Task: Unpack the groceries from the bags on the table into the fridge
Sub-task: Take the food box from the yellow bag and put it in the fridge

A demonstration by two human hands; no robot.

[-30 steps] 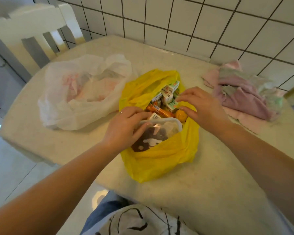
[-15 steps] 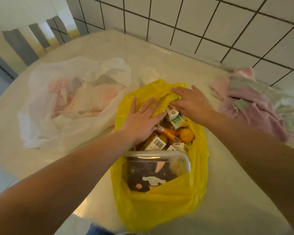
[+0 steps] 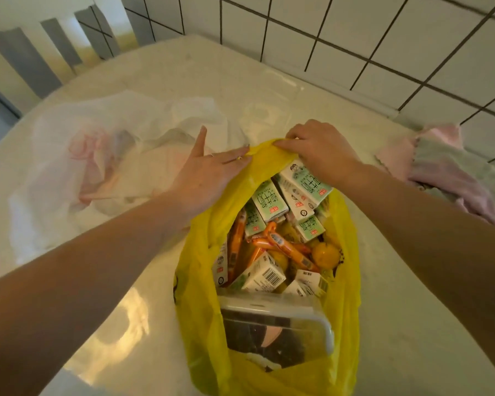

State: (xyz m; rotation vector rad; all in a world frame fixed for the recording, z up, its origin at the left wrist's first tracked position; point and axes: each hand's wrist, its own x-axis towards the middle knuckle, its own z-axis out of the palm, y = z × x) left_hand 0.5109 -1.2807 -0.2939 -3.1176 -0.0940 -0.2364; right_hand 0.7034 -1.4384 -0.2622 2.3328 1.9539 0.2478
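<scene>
Two hands: both at far rim of yellow bag [image 3: 340, 324] on table [image 3: 412, 338].
Left hand [image 3: 203, 178]: fingers straight, spread, flat against rim.
Right hand [image 3: 320, 147]: fingers curled, pinching rim fold.
Bag contents: milk cartons [image 3: 269, 202], orange sausage sticks [image 3: 283, 244], orange fruit [image 3: 325, 254], clear lidded container [image 3: 275, 330] nearest.
White bag [image 3: 69, 155]: left, possibly touching.
Pink cloth [image 3: 446, 167]: right, apart.

The plastic bag [image 3: 206, 324] is bright yellow. The milk cartons [image 3: 303, 184] in it are white and pale green with small red marks. The sausage sticks [image 3: 286, 245] are orange. The white bag [image 3: 103, 155] shows faint pink print. The cloth [image 3: 452, 170] is pink and grey-green. The wall tiles [image 3: 340, 32] are white with dark grout.
</scene>
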